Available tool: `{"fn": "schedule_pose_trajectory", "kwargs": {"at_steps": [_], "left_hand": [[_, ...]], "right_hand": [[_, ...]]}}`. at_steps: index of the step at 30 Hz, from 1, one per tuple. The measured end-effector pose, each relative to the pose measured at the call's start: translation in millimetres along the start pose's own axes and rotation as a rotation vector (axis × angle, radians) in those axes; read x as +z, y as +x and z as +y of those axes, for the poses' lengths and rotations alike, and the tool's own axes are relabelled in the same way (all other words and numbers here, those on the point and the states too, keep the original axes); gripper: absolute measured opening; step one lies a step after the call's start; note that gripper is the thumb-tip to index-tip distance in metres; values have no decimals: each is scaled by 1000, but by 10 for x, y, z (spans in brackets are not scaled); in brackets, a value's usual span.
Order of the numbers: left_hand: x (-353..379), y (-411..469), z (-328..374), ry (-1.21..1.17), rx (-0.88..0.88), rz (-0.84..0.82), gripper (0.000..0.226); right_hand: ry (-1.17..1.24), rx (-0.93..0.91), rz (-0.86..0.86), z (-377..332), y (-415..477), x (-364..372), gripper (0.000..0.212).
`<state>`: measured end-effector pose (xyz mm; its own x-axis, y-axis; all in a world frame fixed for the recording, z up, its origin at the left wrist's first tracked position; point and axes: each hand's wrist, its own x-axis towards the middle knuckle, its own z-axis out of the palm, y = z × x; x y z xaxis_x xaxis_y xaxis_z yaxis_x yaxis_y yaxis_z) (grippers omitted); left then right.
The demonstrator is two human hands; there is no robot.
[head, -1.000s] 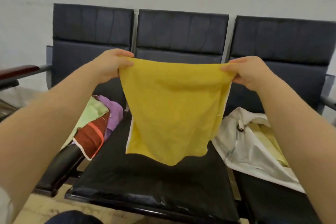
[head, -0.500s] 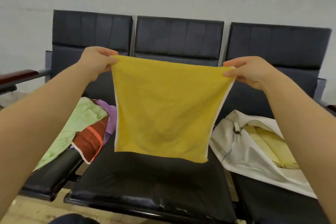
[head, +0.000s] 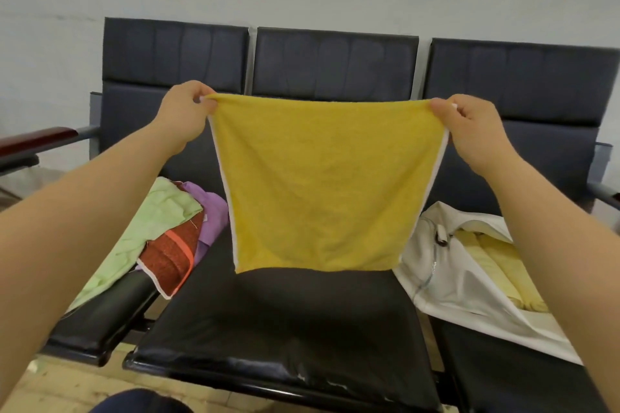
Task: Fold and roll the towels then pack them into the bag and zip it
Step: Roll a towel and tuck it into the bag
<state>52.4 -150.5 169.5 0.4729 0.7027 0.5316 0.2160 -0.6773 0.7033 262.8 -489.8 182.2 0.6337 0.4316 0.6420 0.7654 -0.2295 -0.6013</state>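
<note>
Ahead, yellow towel (head: 323,184) hides seat (head: 285,322).

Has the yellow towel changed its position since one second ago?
Yes. The yellow towel now hangs flat and spread wider against the middle chair back; its bottom edge is level, no longer a drooping point.

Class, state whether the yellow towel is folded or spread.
Spread: the yellow towel hangs flat, top corners pinched by the left hand and right hand.

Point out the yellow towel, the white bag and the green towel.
yellow towel (head: 322,184): head view, middle of the hanging cloth.
white bag (head: 432,273): head view, its outer fabric beside the zip.
green towel (head: 151,218): head view, its upper part on the left seat.
</note>
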Motion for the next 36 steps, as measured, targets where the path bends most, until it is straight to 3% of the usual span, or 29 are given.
{"fn": "schedule_pose_trajectory", "kwargs": {"at_steps": [6,9,11,13,15,17,18,21,25,30,34,36], "left_hand": [[44,-63,-50,-305,-97,16,23],[134,-96,-92,-486,-249,-43,28],[216,-105,-96,-563,-398,-70,31],[343,-132,-44,-554,-524,-100,36],[465,-206,65,-570,-629,-150,26],[583,-258,197,-702,-740,-203,8],[659,-266,256,-775,-747,-245,11],[886,-346,552,-912,-598,-328,24],[1026,-519,929,-859,-355,-287,10],[830,-528,875,-677,26,-451,43],[729,-493,562,-446,272,-223,38],[738,-451,313,-178,438,-270,42]], "right_hand": [[429,202,-116,32,-33,-45,9],[624,315,-106,118,-19,28,16],[704,498,-34,243,53,171,26],[646,712,21,324,133,357,33],[478,823,41,347,187,576,33],[287,769,78,261,215,802,25],[165,674,91,177,220,909,18],[-45,359,56,-151,197,1213,36],[17,54,17,-522,46,1439,35],[256,5,-44,-531,51,1267,14],[389,41,-30,-483,109,1075,11],[441,92,-64,-505,127,964,15]]}}
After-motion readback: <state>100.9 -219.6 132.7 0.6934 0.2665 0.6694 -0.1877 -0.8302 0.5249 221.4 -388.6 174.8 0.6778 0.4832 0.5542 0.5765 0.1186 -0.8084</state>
